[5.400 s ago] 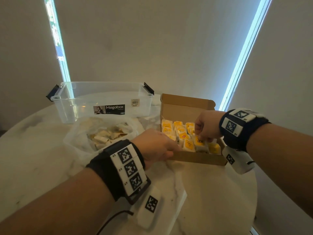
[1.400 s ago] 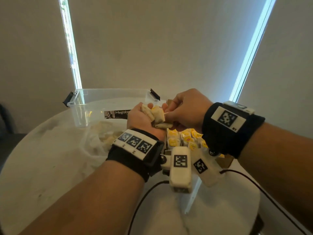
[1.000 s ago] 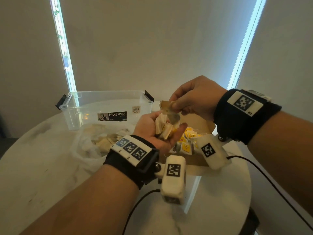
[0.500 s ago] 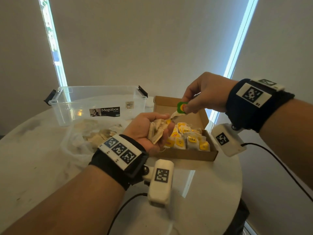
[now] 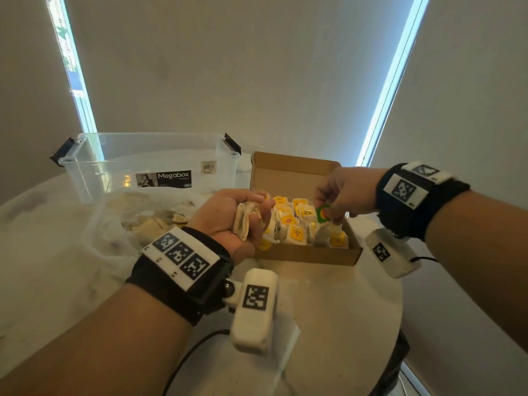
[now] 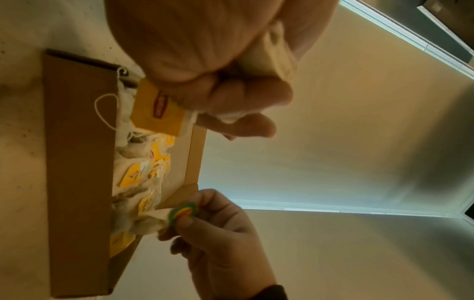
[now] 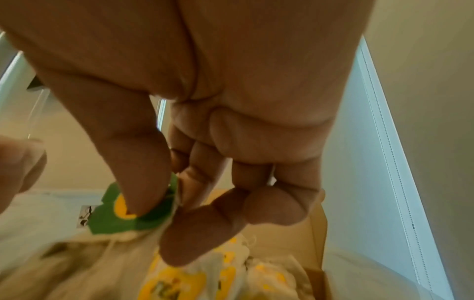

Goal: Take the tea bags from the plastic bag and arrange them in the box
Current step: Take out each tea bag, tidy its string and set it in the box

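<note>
Head view shows a round pale table with an open cardboard box on its far right part. Rows of tea bags with yellow tags stand packed inside the box, filling most of it. Just left of the box lies a crumpled clear plastic bag holding more loose tea bags. Beyond the bag, at the far left of the table, stands a clear storage tub with black clips and a label reading "Megabox".

The left hand hovers over the near left corner of the box, fingers clenched round a bundle of tea bags. From the left wrist view, a yellow tag hangs out below the curled fingers, above the box.

The right hand is over the right part of the box, thumb and fingers pinching a green and yellow tag. The right wrist view shows the thumb pressed on that tag, with its tea bag hanging just below and blurred, above the yellow-tagged bags in the box. Whether that bag touches the ones beneath it cannot be told.
</note>
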